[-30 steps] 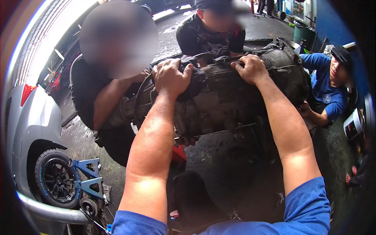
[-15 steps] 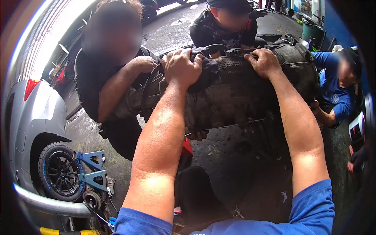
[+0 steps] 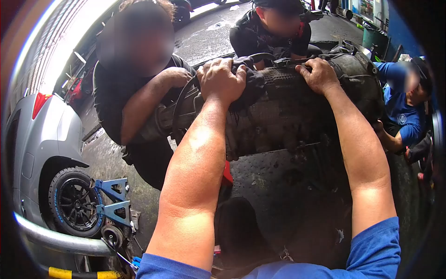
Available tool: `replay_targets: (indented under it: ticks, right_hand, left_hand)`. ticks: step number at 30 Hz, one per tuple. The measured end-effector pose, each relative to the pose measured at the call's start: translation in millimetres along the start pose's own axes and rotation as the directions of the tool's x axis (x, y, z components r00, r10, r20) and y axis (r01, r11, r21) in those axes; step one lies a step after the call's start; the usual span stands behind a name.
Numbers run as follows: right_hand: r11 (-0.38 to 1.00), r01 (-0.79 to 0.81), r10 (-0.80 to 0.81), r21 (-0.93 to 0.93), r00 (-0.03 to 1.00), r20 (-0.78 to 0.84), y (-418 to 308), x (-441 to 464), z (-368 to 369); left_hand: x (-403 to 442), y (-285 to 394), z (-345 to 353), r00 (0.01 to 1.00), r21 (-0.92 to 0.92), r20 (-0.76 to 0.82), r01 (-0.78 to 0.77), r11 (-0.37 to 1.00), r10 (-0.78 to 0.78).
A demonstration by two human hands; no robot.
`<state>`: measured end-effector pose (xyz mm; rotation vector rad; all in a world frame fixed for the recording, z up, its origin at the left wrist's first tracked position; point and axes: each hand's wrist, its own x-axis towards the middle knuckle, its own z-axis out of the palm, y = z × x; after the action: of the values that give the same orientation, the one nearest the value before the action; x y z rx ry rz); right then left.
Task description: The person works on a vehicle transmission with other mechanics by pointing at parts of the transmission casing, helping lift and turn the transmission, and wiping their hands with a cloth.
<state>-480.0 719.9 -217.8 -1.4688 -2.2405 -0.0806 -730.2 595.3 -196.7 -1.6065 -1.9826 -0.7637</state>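
The left hand point(image 3: 222, 80), against a rag point(image 3: 253, 84), and right hand point(image 3: 320, 76) curl half-open over the gearbox point(image 3: 284, 109), grip unclear, three people point(image 3: 398, 110) hemming it in, blue stands point(image 3: 106, 185) beside a wheel point(image 3: 76, 203).

A cloth point(image 3: 254, 84) lies on the gearbox point(image 3: 283, 114), the car point(image 3: 49, 125) left of it, a bin point(image 3: 375, 42) behind, right.

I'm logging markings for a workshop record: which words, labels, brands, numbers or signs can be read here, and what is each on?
None can be read with certainty.
Blue lettering on the tyre: too small and blurred.
Pale round emblem on the blue shirt at right: too small.
Dark metal housing: no legible lettering.
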Motion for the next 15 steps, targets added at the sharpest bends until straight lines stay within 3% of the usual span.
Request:
replay_targets:
  ticks: [15]
  right_hand:
    - [0.999, -0.036, 0.034, -0.040, 0.998, -0.049, -0.5, -0.7, -0.3]
  left_hand:
    - [-1.8, 1.0, 2.3, 0.999, 0.009, -0.034, 0.007, 1.000, -0.006]
